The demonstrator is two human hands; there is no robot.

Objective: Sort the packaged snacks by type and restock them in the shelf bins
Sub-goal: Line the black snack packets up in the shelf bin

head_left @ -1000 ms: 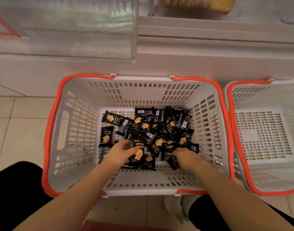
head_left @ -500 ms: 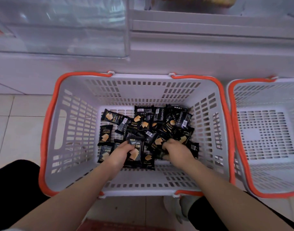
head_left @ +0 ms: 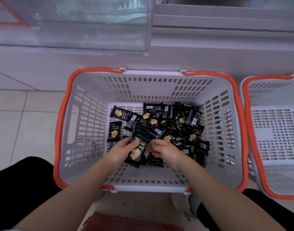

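Black snack packets [head_left: 158,124] lay heaped toward the white basket's [head_left: 86,124] far right corner. The right hand [head_left: 164,150] had shifted left to meet the left hand [head_left: 123,147], which pinched one packet [head_left: 136,153]; the right curled on another, apparently gathering a handful for restocking.

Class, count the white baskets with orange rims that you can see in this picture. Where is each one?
2. One basket sits in the centre, holding the black snack packets. A second basket stands beside it at the right, cut off by the frame edge. Others may lie out of view.
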